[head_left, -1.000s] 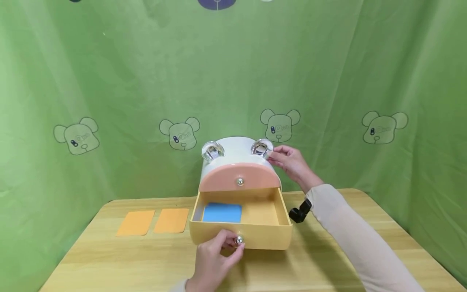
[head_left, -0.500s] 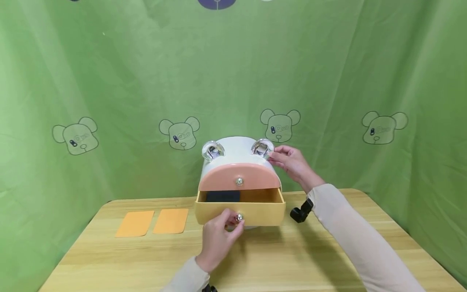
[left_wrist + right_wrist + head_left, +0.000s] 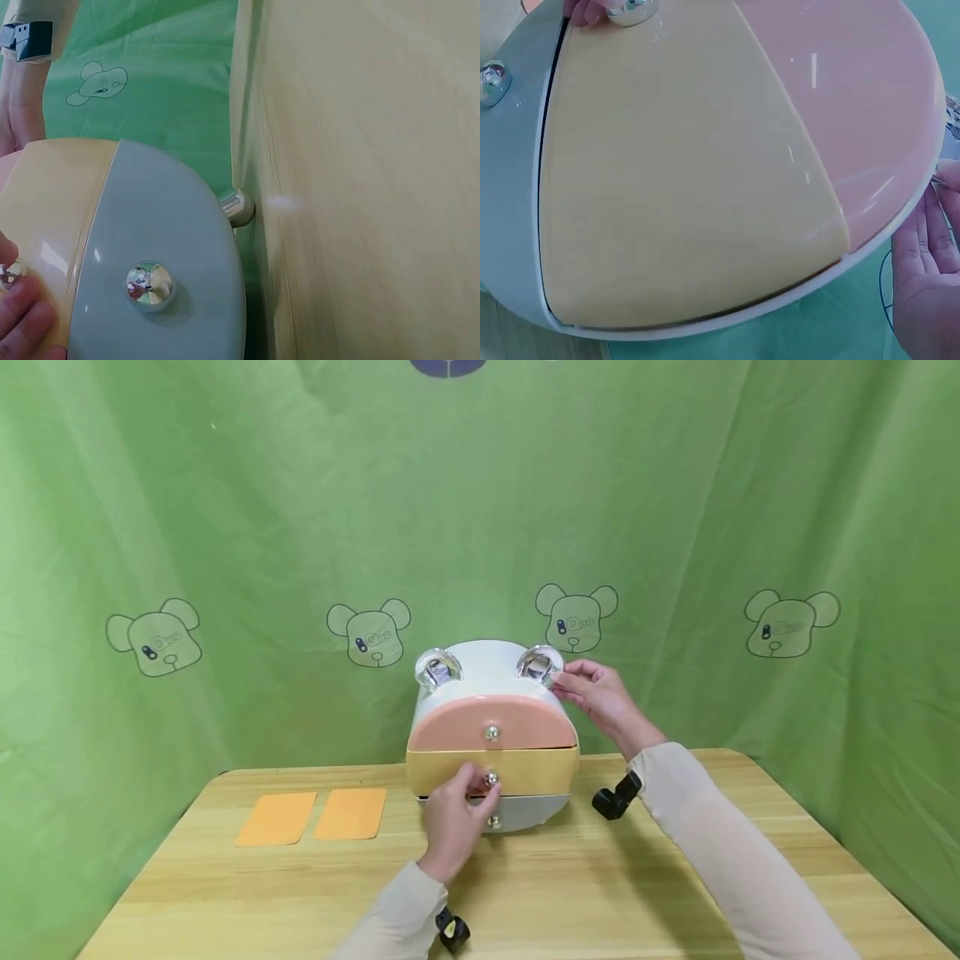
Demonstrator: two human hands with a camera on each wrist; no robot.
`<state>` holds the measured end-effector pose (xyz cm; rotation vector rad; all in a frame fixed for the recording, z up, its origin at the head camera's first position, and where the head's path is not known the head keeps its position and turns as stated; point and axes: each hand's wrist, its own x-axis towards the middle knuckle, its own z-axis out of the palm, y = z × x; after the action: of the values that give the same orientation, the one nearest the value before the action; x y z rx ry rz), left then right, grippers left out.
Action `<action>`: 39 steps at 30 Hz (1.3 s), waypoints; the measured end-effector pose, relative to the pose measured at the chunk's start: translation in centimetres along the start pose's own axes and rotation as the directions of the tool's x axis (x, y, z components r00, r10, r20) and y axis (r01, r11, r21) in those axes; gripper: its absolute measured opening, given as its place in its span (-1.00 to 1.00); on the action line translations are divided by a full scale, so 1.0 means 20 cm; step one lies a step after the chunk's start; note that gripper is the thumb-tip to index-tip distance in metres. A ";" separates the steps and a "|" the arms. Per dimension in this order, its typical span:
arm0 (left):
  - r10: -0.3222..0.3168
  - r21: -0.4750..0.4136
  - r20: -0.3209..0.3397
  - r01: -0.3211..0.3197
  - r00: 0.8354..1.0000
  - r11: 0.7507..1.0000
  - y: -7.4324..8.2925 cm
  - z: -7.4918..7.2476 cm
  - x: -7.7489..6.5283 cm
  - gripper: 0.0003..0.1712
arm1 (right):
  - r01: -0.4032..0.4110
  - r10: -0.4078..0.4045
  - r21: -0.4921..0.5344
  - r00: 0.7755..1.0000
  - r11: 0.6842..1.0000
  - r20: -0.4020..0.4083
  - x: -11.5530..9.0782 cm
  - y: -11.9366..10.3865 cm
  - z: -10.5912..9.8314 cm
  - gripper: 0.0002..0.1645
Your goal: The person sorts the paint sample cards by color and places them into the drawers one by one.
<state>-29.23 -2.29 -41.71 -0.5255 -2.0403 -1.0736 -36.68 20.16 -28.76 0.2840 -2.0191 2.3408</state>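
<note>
A small rounded white cabinet [image 3: 487,668] with silver ears stands on the table. It has a pink top drawer [image 3: 453,727], a yellow middle drawer [image 3: 543,772] and a grey bottom drawer [image 3: 532,812]. My left hand [image 3: 452,822] pinches the round silver knob [image 3: 492,778] of the yellow drawer between thumb and fingers. That drawer sits nearly flush, with thin dark gaps along its edges in the right wrist view. At the cabinet's upper right, my right hand [image 3: 606,700] holds the silver ear [image 3: 539,665] with thumb and fingers. The drawer's inside is hidden.
Two orange cards, a left card [image 3: 276,819] and a right card [image 3: 351,813], lie flat on the wooden table [image 3: 262,902] left of the cabinet. A green curtain [image 3: 480,510] with bear-head prints hangs behind. Black wrist cameras sit on both sleeves.
The yellow drawer has slid back into the cabinet with my left hand on its knob, covering the blue card inside and uncovering the grey drawer. The right hand has stayed on the ear.
</note>
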 end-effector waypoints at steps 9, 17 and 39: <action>-0.072 -0.049 0.012 0.073 0.997 0.996 0.00 0.01 -0.01 -0.85 | 0.016 -0.016 0.024 1.000 1.000 -0.024 0.00 0.02 0.02 -0.88; -0.235 -0.268 0.011 0.229 0.972 0.936 0.02 -0.01 -0.10 -0.78 | 0.019 -0.018 0.031 1.000 0.999 -0.021 -0.01 0.02 0.03 -0.87; -0.681 -0.360 0.062 0.653 0.729 0.666 0.07 0.21 -0.31 -0.70 | 0.017 -0.015 0.040 0.999 0.999 -0.037 -0.01 0.03 0.02 -0.89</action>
<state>-26.17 1.88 -47.33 0.1465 -2.0074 -1.9013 -36.59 19.65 -29.21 0.2563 -1.9487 2.3612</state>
